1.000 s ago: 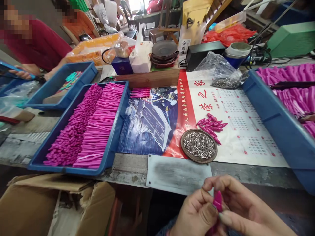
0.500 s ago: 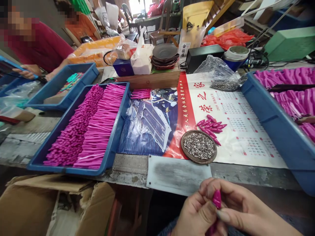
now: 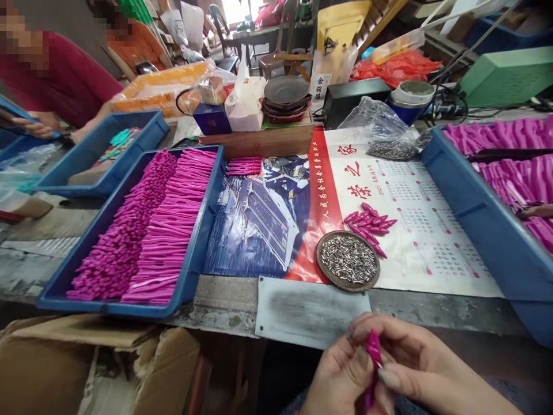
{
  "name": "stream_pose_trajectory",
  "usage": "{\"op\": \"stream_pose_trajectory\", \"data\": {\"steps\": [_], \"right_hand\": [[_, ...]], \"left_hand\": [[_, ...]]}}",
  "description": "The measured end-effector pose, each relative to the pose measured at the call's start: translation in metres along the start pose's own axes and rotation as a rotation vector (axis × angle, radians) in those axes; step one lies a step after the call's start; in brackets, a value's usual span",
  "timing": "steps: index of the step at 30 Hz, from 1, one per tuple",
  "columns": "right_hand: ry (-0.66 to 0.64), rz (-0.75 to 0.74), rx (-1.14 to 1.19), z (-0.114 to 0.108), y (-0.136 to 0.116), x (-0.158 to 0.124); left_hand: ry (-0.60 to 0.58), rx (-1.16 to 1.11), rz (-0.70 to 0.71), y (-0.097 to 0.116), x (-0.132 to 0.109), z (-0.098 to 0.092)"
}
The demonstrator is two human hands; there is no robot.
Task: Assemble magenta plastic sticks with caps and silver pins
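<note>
Both my hands meet below the table's front edge, pinching a small magenta plastic piece [image 3: 372,351] between them. My left hand [image 3: 341,374] grips its lower part; my right hand [image 3: 415,369] closes thumb and fingers on its upper part. Just beyond on the table sits a round brown dish of small metal pins [image 3: 348,260], with a little pile of loose magenta pieces [image 3: 370,223] behind it.
A blue tray of neatly laid magenta pieces [image 3: 142,230] lies at left, another blue tray [image 3: 484,202] of them at right. A calendar poster [image 3: 415,230] covers the table. An open cardboard box [image 3: 86,363] stands below left. Other people sit at far left by a third blue tray [image 3: 101,153].
My hands have shifted slightly down and left with the magenta piece, which now looks thinner, turned edge-on. The view has drifted a little.
</note>
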State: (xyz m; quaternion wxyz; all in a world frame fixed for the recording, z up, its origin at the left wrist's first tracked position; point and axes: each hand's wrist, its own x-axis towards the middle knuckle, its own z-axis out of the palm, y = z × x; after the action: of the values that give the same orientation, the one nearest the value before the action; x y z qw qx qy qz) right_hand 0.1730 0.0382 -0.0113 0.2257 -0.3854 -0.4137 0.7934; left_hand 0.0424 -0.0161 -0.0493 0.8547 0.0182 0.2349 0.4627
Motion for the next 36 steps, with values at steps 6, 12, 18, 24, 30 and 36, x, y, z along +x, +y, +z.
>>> {"op": "stream_pose_trajectory", "data": {"steps": [6, 12, 18, 24, 30, 36], "right_hand": [[0.207, -0.057, -0.102, 0.009, 0.002, 0.009], [0.082, -0.038, -0.143, 0.009, 0.003, 0.009], [0.097, -0.023, -0.102, 0.008, 0.005, 0.01], [0.179, -0.224, -0.757, -0.018, -0.023, 0.024], [0.4, -0.404, -1.62, -0.045, -0.041, 0.063], [0.334, -0.392, -1.774, -0.044, -0.042, 0.077]], "left_hand": [[0.042, -0.041, -0.004, 0.0, 0.002, 0.001], [-0.006, -0.084, -0.039, 0.002, 0.001, 0.003], [0.047, -0.099, -0.024, 0.002, 0.001, 0.006], [0.004, -0.164, -0.04, 0.006, 0.001, 0.003], [0.059, -0.316, -0.11, 0.019, -0.005, 0.003], [0.064, -0.34, -0.107, 0.021, -0.007, 0.001]]}}
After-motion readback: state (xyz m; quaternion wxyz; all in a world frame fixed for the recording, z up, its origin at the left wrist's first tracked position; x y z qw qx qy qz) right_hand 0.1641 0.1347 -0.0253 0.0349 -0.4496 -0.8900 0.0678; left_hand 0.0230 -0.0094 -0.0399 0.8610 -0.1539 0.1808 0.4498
